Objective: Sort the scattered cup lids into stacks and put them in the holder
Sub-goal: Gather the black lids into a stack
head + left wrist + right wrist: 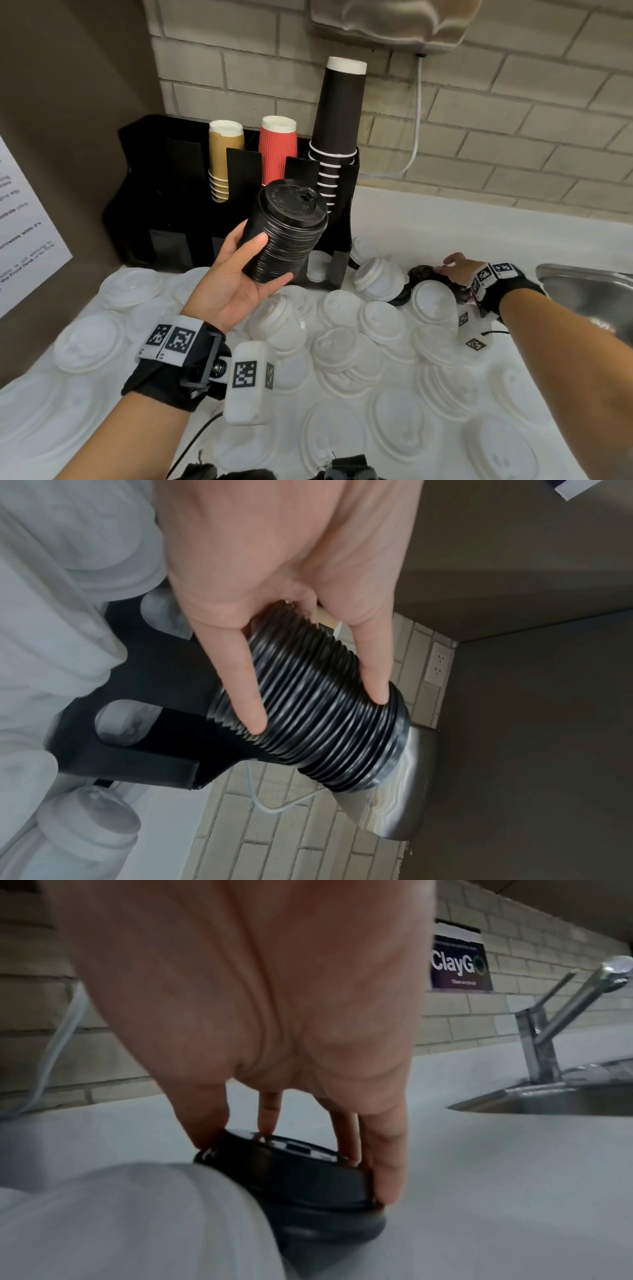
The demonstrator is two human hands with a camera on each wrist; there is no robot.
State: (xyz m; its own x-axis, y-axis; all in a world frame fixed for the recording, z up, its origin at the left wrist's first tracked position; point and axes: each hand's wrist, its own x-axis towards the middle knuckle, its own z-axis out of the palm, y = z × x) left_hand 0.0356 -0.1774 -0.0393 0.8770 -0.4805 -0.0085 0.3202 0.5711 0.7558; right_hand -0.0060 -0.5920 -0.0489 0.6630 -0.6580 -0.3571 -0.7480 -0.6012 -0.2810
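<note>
My left hand [239,270] grips a tall stack of black lids [284,233], held up tilted in front of the black holder [164,192]. In the left wrist view two fingers [246,696] lie along the ribbed side of the black stack [318,702]. My right hand [457,267] reaches far right and pinches a black lid [423,272] lying on the counter. In the right wrist view its fingertips [383,1177] curl round the rim of that black lid [291,1172]. White lids [342,346] lie scattered over the white counter.
The holder carries brown cups [224,157], red cups [277,147] and a tall black cup stack [337,126]. A steel sink [589,291] with a tap [561,1020] lies at the right. A steel dispenser [394,24] hangs on the brick wall, a cable [416,133] below it.
</note>
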